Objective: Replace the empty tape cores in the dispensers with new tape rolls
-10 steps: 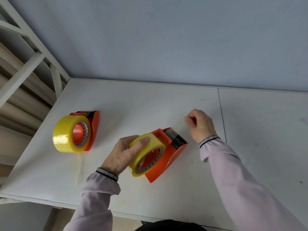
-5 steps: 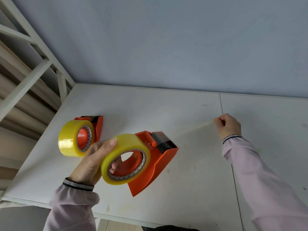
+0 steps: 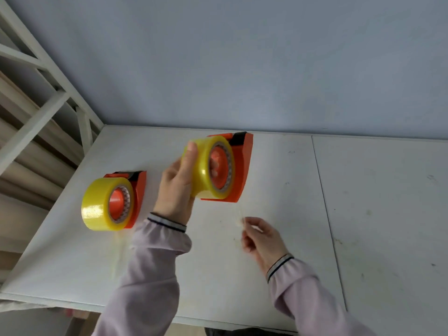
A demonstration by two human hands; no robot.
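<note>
Two orange tape dispensers with yellow tape rolls are in view on a white table (image 3: 266, 275). My left hand (image 3: 175, 190) grips the yellow roll (image 3: 206, 166) mounted on the second dispenser (image 3: 241, 170), holding it upright above the table's far middle. The first dispenser (image 3: 138, 195) stands at the left with its own yellow roll (image 3: 101, 204) on the hub. My right hand (image 3: 261, 238) hovers near the front middle, fingers pinched on a thin clear strip of tape (image 3: 240, 214) that is hard to make out.
A white metal rack (image 3: 43, 112) stands beyond the table's left edge. A grey-blue wall (image 3: 242, 69) runs behind the table. A seam (image 3: 324, 202) splits the tabletop into two panels on the right. A loose tape strip (image 3: 118, 248) lies below the first dispenser.
My left hand has lifted the dispenser with its roll up and away toward the far middle, turning it upright. My right hand has come back from the far right toward the front middle.
</note>
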